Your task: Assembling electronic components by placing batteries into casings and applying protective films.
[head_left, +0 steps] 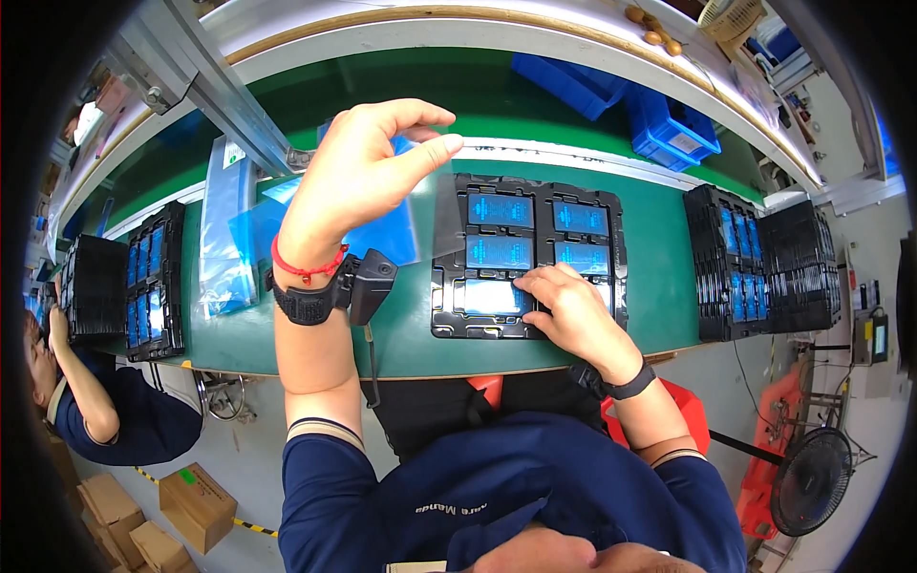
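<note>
My left hand [377, 162] is raised left of a black plastic tray [611, 315], its thumb and forefinger curved with a gap between their tips. Close below the thumb is a translucent plastic sheet [441, 215], overlapping the tray's left edge; contact with the hand cannot be made out. Beneath the left wrist shows blue film [387, 234]. My right hand [573, 310] rests over the tray's near row, thumb and forefinger apart on the right end of a shiny flat blue pack [489, 297]. Similar printed blue packs [500, 211], resembling batteries, fill other visible pockets.
Stacks of black trays [726, 263] stand right on the green table [659, 286], with another stack [156, 282] left. Clear bags [224, 258] lie beside my left forearm. Blue bins [669, 129] sit beyond the table. A co-worker [124, 411] works at far left; a fan [812, 477] stands right.
</note>
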